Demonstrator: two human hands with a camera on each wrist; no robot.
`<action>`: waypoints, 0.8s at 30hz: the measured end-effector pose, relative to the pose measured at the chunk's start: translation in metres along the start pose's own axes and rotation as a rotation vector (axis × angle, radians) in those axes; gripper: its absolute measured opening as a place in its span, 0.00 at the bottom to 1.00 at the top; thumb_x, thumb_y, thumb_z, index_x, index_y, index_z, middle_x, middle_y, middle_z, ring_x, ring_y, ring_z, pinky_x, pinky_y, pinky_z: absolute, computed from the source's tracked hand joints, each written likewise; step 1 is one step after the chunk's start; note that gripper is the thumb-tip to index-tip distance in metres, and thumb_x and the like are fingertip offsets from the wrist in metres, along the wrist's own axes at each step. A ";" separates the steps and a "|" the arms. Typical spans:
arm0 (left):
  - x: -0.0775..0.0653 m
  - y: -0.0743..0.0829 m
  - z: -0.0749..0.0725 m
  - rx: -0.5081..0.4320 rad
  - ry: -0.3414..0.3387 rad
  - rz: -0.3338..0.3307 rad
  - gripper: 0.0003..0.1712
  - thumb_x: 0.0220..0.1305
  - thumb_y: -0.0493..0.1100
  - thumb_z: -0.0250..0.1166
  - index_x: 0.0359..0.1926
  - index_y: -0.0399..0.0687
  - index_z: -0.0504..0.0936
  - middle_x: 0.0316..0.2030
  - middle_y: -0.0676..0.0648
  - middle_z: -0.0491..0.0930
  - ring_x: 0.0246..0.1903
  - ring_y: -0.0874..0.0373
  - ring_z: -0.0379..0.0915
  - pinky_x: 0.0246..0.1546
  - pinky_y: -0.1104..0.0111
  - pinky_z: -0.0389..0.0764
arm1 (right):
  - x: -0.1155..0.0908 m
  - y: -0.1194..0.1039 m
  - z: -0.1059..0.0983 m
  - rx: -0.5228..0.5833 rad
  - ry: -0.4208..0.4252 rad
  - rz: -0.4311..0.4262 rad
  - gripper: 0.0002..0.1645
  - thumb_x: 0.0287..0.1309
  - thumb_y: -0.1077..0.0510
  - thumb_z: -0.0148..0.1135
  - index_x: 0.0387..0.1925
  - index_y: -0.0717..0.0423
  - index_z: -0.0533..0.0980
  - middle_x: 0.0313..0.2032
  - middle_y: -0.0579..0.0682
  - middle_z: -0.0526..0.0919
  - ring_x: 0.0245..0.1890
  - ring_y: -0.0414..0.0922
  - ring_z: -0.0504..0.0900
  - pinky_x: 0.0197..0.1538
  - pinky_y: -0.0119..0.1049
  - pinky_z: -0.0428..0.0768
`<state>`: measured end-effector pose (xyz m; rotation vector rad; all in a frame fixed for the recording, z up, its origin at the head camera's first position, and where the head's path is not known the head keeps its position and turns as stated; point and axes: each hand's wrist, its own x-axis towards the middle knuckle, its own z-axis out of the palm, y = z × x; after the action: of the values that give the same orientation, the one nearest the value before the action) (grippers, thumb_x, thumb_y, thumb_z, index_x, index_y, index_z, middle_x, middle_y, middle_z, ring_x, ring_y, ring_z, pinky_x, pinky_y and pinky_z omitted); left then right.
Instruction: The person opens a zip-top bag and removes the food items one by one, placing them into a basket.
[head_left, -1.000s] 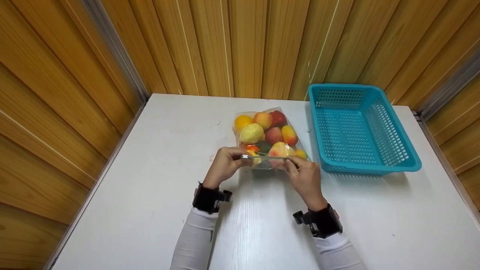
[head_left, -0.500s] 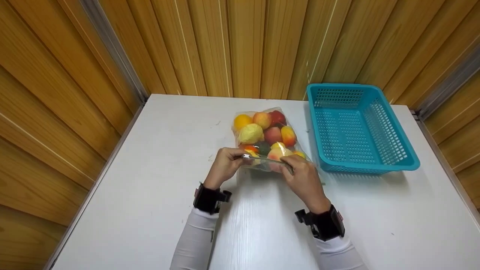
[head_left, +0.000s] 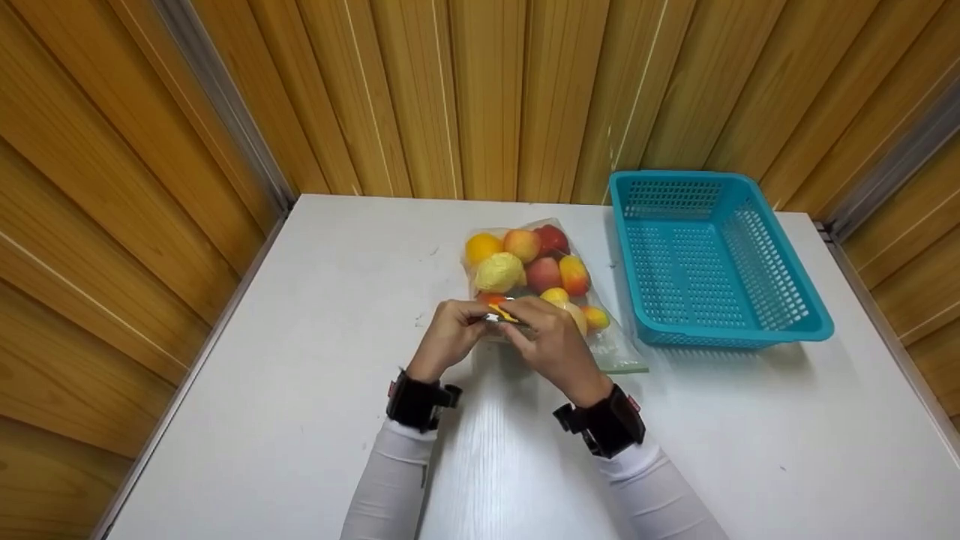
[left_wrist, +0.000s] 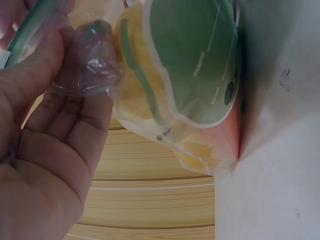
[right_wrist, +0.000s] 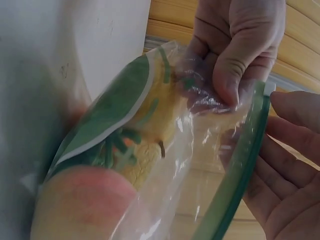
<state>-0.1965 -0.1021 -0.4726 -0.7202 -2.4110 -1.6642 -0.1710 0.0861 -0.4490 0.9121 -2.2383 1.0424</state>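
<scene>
A clear zip bag [head_left: 616, 351] full of fruit lies on the white table, its green-edged mouth toward me. Through the plastic show an orange [head_left: 484, 247], a wrinkled yellow fruit [head_left: 499, 272], red and yellow fruits and a peach [right_wrist: 85, 205]. My left hand [head_left: 448, 336] pinches the bag at the left end of its mouth. Close beside it, my right hand [head_left: 551, 337] pinches the zip edge, with thumb and fingertips at the white slider [right_wrist: 270, 89]. A green printed label [left_wrist: 195, 60] shows on the bag in the left wrist view.
To the right of the bag stands a turquoise plastic basket [head_left: 637, 300] with perforated sides and nothing in it. Wood-look panels [head_left: 495, 97] wall in the back and sides of the white table [head_left: 330, 315].
My right hand has moved left along the bag's mouth toward my left hand. The bag's right corner, held up earlier, now lies loose on the table. My left hand has stayed in place.
</scene>
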 end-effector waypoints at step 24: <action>0.000 -0.005 -0.004 -0.043 -0.026 0.055 0.09 0.61 0.31 0.72 0.42 0.34 0.91 0.39 0.39 0.90 0.40 0.56 0.86 0.42 0.70 0.85 | 0.009 0.003 0.010 0.007 0.034 0.012 0.08 0.60 0.65 0.72 0.42 0.63 0.87 0.33 0.54 0.87 0.35 0.48 0.87 0.41 0.42 0.87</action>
<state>-0.1989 -0.1071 -0.4753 -0.8109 -2.3566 -1.7013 -0.1802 0.0759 -0.4505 0.8784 -2.2164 1.0635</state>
